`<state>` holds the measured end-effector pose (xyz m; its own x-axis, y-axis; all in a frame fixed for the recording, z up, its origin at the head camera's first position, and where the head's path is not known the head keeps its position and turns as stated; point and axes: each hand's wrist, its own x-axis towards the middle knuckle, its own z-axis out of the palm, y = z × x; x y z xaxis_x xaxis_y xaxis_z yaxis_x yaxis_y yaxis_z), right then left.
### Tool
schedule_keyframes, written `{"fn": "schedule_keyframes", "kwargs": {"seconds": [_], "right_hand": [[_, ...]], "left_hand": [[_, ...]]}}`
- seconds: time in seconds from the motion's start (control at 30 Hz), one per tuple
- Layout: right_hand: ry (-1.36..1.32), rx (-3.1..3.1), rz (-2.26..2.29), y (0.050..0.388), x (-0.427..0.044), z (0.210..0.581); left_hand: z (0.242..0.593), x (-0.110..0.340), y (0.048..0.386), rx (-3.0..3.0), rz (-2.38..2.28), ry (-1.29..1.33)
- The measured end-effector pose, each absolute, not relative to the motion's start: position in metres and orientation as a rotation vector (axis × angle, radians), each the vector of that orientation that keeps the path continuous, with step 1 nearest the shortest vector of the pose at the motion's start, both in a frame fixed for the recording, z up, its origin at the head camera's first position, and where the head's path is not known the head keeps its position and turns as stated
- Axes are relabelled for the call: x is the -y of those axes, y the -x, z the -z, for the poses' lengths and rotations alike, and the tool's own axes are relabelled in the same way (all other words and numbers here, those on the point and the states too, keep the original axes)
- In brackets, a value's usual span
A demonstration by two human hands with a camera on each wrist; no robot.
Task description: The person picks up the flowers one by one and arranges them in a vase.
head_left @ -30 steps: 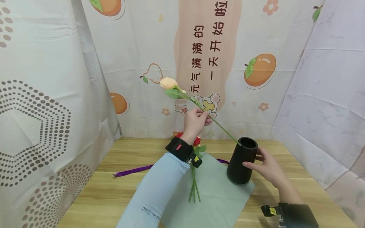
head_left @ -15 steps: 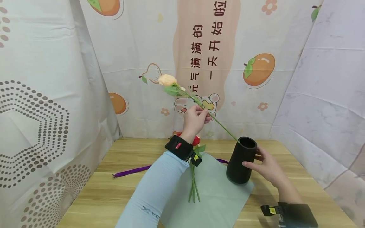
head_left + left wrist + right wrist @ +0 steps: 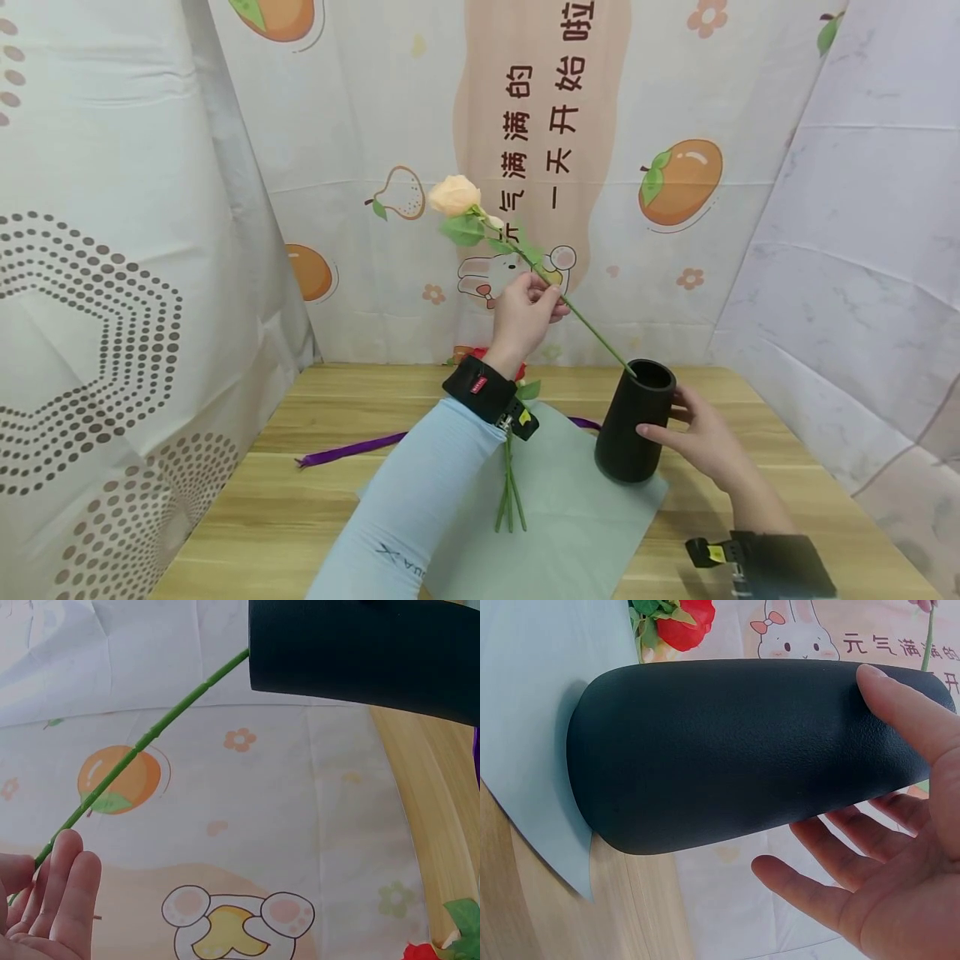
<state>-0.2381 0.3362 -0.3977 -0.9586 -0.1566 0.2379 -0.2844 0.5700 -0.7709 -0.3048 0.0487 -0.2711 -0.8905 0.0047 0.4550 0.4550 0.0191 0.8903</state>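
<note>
My left hand [image 3: 525,315] pinches the green stem of a peach-coloured rose [image 3: 454,196] between thumb and fingers. The flower leans up to the left, and its stem [image 3: 169,718] slants down to the mouth of a black vase [image 3: 630,442]. How deep the stem's end sits in the mouth cannot be told. With the thumb on one side and fingers on the other, my right hand [image 3: 701,437] holds the vase near its upper part. The vase tilts slightly, its base on green-grey paper [image 3: 562,517].
Under my left forearm lie several cut stems with a red flower [image 3: 686,626], partly hidden by the arm. A purple ribbon [image 3: 352,448] runs across the wooden table [image 3: 247,517] beneath the paper. Printed curtains [image 3: 360,108] stand behind and at both sides.
My left hand has shifted a little to the right with the rose, whose bloom has risen and turned slightly. The right hand and the vase stay almost where they were.
</note>
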Motion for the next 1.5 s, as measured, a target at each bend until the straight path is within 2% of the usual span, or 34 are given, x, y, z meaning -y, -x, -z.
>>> {"fn": "schedule_keyframes", "kwargs": {"seconds": [1.5], "right_hand": [[-0.358, 2.678, -1.323, 0.241, -0.338, 0.397]], "left_hand": [[0.294, -0.093, 0.284, 2.381, 1.445, 0.831]]}}
